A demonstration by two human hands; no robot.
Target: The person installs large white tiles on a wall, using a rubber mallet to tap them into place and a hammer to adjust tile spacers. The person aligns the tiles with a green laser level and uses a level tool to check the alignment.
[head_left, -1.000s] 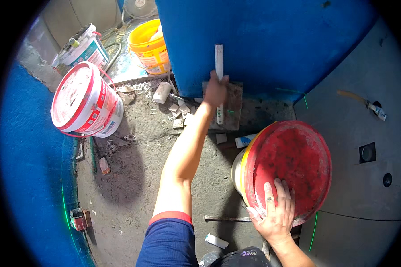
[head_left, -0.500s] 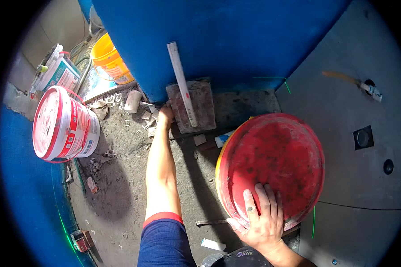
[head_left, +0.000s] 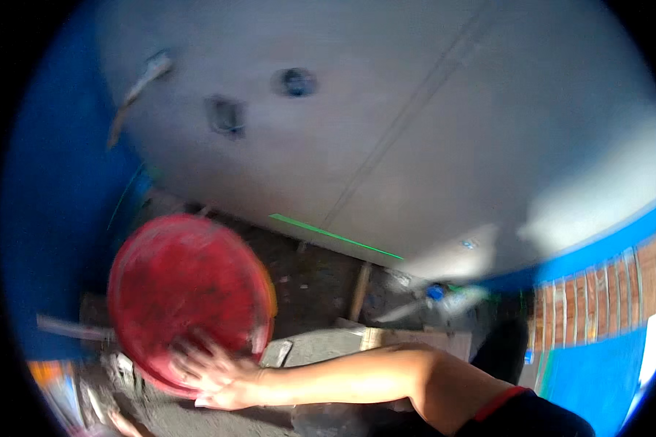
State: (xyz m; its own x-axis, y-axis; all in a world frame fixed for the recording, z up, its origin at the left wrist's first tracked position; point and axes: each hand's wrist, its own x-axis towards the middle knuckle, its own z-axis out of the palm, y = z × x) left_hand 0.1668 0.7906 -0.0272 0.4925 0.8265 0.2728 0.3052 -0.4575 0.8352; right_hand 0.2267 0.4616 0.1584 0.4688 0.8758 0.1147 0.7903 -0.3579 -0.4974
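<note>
My right hand lies on the near edge of a large round red lid, its fingers spread over the dark-stained top, blurred by motion. A yellowish rim shows at the lid's right side; the container below is mostly hidden. At the lower left edge a smeared skin-coloured shape looks like part of my left hand or arm. Its fingers cannot be made out, nor whether it holds anything. A pale blurred straight bar lies left of the lid, close to the blue wall.
A large grey panelled wall with two dark openings rises ahead; a green laser line crosses its lower edge. A pipe-like piece sticks out at upper left. Wooden boards lie to the right, near a brick strip in the blue wall.
The view has swung right, so the lid now appears at left and the grey wall ahead. My right hand stays on the lid. My left hand, earlier beside the mallet, is now barely visible.
</note>
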